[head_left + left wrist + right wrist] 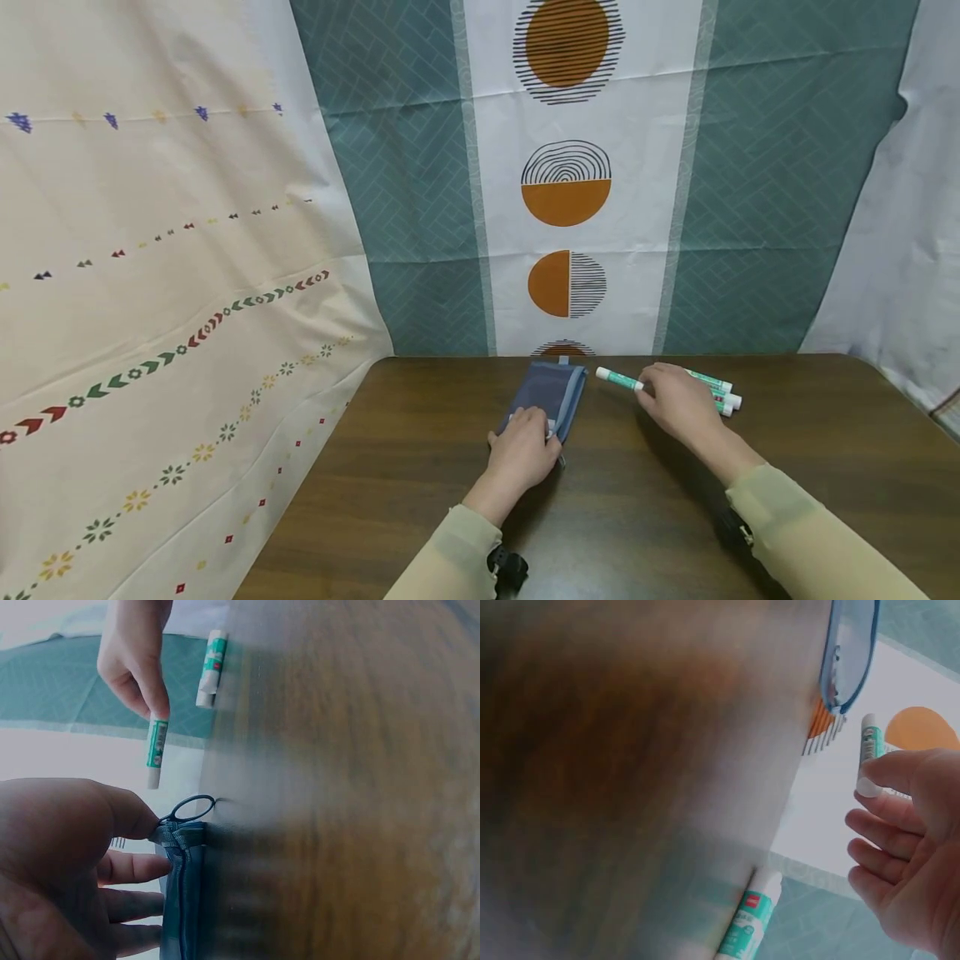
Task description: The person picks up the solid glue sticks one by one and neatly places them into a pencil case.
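Observation:
A dark blue zippered pouch point(546, 385) lies near the table's far edge. My left hand point(522, 446) grips its near end, with the thumb by the zip's end and ring pull point(191, 807) in the left wrist view. My right hand point(681, 402) pinches one end of a white and green glue stick point(621, 380) between thumb and forefinger. That stick points left toward the pouch, apart from it; the right wrist view shows the held glue stick point(871, 746) above the table. More glue sticks point(726, 402) lie just right of my right hand, partly hidden by it.
The brown wooden table point(637, 533) ends just beyond the pouch. A teal and white patterned cloth point(585, 233) hangs behind it. Pale cloths hang on the left point(187, 333) and right point(900, 250).

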`<state>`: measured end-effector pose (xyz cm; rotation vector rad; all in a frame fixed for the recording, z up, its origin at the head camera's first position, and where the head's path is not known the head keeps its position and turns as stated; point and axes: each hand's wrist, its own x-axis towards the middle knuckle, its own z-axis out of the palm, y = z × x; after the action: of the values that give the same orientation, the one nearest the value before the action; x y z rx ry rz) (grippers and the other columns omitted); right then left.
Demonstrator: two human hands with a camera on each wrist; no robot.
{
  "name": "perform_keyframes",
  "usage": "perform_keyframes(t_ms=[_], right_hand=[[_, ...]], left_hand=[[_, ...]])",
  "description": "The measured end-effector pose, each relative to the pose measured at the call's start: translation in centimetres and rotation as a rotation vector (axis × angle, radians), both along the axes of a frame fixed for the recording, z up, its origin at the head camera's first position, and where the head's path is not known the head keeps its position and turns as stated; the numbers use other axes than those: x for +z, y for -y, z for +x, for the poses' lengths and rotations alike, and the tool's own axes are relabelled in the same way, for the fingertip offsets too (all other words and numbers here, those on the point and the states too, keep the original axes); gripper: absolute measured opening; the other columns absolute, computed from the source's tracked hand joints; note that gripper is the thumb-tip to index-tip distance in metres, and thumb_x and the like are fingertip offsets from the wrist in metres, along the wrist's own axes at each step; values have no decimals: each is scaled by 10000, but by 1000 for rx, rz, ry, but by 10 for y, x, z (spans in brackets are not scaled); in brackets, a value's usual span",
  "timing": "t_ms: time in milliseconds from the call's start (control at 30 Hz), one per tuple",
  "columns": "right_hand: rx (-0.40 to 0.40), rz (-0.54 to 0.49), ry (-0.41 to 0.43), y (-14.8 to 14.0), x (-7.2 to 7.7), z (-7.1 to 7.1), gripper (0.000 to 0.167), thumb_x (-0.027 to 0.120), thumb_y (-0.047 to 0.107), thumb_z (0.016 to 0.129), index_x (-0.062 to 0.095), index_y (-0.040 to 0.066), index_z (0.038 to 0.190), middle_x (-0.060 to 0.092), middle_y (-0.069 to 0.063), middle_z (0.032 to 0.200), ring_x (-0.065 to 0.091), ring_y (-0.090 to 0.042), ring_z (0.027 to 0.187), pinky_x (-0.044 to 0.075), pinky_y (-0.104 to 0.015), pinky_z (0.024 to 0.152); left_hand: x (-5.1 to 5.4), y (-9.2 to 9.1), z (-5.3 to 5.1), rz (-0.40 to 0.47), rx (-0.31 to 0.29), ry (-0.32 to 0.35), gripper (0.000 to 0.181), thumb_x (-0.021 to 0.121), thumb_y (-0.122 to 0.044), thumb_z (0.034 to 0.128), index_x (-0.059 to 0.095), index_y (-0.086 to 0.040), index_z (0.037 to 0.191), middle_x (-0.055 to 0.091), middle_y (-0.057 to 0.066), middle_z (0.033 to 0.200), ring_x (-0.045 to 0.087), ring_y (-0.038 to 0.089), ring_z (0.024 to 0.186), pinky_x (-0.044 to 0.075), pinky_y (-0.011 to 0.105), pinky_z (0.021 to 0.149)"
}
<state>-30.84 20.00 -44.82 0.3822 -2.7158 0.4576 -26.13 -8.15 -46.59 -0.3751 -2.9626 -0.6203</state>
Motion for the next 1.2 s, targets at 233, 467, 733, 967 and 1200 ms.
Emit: perform_keyframes(t_ms=[233, 467, 733, 967, 1200], right_hand=[[1, -21, 56, -1, 1, 8, 152, 816, 169, 975, 781, 48, 1060, 759, -197, 1212, 730, -365, 998, 589, -554, 763], [-15, -60, 153, -5, 0, 16, 162, 814, 194, 979, 781, 70, 1076, 759, -187, 1207, 699, -297, 910, 566, -518, 701], [-18, -111, 240, -3, 3, 26, 233, 805, 230, 996, 785, 58, 1153, 760, -181, 1215, 683, -271, 866, 560, -493, 694], [6, -133, 300, -1, 3, 28, 262, 793, 248, 1006, 786, 49, 1176, 766, -154, 1154, 608, -243, 809, 512, -436, 668], [76, -135, 376, 2, 5, 30, 235, 793, 254, 1016, 794, 54, 1139, 734, -72, 1012, 600, -224, 829, 525, -441, 736]], left_hand=[[2, -1, 1, 7, 3, 1, 184, 706, -243, 1051, 593, -153, 936, 704, 93, 1331, 490, 390, 1535, 353, 886, 1062], [3, -1, 2, 6, 1, -2, 190, 709, -236, 1049, 590, -151, 927, 709, 95, 1282, 497, 398, 1527, 357, 892, 1050], [1, -1, 1, 9, 1, -4, 204, 713, -241, 1052, 582, -155, 922, 709, 89, 1240, 496, 396, 1529, 355, 892, 1052], [-1, 0, 0, 12, 2, 2, 190, 712, -249, 1060, 595, -153, 944, 707, 77, 1227, 488, 389, 1537, 350, 894, 1054], [-1, 0, -1, 11, -4, 0, 175, 712, -245, 1057, 604, -154, 954, 710, 80, 1254, 492, 390, 1534, 345, 900, 1051]])
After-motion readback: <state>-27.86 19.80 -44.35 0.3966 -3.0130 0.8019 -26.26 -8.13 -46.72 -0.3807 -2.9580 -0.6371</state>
